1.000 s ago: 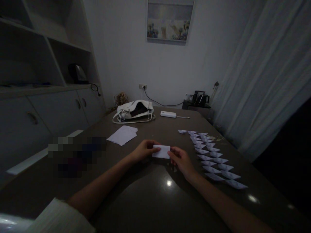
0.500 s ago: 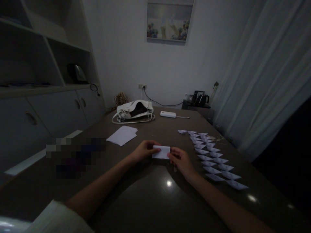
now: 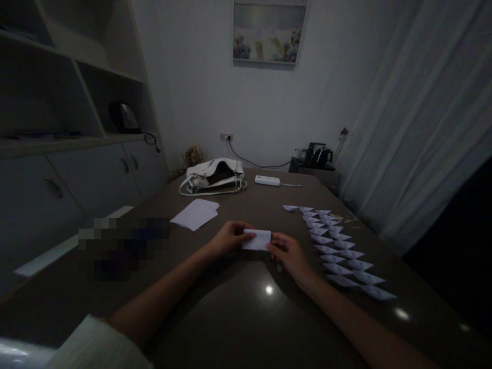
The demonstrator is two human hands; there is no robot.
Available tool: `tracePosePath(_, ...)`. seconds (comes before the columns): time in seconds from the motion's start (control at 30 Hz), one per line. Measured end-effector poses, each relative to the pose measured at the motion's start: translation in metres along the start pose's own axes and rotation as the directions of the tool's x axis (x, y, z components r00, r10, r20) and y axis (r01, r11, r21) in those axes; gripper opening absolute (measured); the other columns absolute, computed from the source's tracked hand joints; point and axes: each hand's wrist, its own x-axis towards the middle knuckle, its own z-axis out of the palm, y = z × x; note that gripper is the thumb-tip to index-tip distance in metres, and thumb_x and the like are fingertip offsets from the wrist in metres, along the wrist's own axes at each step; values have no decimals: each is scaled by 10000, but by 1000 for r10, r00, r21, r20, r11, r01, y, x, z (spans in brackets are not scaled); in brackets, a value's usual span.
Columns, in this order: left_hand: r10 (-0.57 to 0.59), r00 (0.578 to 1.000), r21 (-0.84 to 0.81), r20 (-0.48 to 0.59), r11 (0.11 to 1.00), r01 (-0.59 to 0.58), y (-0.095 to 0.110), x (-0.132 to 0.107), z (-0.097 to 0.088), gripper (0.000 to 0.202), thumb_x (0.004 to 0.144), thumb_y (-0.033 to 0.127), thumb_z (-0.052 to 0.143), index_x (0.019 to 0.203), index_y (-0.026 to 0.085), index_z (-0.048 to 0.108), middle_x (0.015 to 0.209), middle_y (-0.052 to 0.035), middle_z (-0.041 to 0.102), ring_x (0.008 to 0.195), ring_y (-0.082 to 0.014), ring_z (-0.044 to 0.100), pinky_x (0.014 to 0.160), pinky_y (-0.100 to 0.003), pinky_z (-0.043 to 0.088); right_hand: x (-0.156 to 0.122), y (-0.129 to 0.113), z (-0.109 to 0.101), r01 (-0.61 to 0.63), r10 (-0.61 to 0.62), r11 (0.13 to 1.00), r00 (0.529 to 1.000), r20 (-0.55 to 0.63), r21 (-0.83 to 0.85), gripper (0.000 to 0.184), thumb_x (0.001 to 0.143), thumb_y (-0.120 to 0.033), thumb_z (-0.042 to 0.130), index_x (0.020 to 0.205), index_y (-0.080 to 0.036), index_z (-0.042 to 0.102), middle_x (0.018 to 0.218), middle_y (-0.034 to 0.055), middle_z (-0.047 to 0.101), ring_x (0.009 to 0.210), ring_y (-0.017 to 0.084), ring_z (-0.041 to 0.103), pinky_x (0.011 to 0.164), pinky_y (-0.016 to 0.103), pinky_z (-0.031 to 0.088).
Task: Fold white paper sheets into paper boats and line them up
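Note:
A small folded white paper (image 3: pixel 257 239) rests on the dark table (image 3: pixel 238 307) in front of me. My left hand (image 3: pixel 229 237) pinches its left end with the fingers closed. My right hand (image 3: pixel 287 252) grips its right end, fingers curled. Right of the hands lie several folded paper boats (image 3: pixel 338 251) in two rows. A loose stack of white sheets (image 3: pixel 194 213) lies to the left, beyond my left hand.
A white handbag (image 3: pixel 212 176) and a white power bank (image 3: pixel 267 180) with a cable sit at the table's far end. Cabinets and shelves (image 3: pixel 77 133) run along the left, a curtain (image 3: pixel 415 123) hangs on the right. A blurred patch (image 3: pixel 123 246) covers part of the table's left.
Both hands stay on the folded paper with almost no movement; only the view has shifted slightly.

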Motion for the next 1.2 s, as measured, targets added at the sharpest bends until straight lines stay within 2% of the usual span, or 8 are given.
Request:
tracePosePath(0.2, 11, 1000, 55, -16, 998, -10, -2, 1, -1, 363, 708, 322, 664, 971, 73, 658, 749, -62, 674, 623, -132, 577, 543, -209, 391, 0, 1, 0, 7, -8, 1000, 1000, 31, 17, 381, 595, -285, 705, 941, -144, 633, 720, 31, 667, 502, 98, 528, 481, 219, 413)
tracePosePath(0.73, -6, 1000, 23, -16, 1000, 6, -6, 2, -3, 357, 690, 343, 677, 935, 84, 664, 730, -48, 671, 607, -131, 576, 528, -210, 390, -2, 0, -1, 8, -8, 1000, 999, 41, 14, 381, 601, -281, 726, 942, -136, 637, 719, 35, 672, 524, 108, 555, 491, 219, 425)
tracePosePath(1.03, -42, 998, -1, -43, 999, 42, -6, 2, -2, 305, 658, 350, 703, 803, 86, 661, 653, -38, 642, 550, -114, 543, 510, -211, 366, 0, 2, 0, -9, 8, 999, 1000, 28, 41, 380, 570, -260, 723, 910, -133, 609, 618, -11, 626, 446, 85, 510, 447, 208, 394)
tracePosePath(1.2, -74, 995, -27, -72, 997, 72, 1, -2, 0, 295, 632, 351, 709, 746, 86, 647, 620, -33, 623, 537, -116, 533, 506, -216, 366, 1, 1, -1, 28, -27, 999, 999, 30, -43, 339, 596, -251, 690, 905, -141, 604, 606, -11, 620, 473, 105, 532, 474, 224, 408)
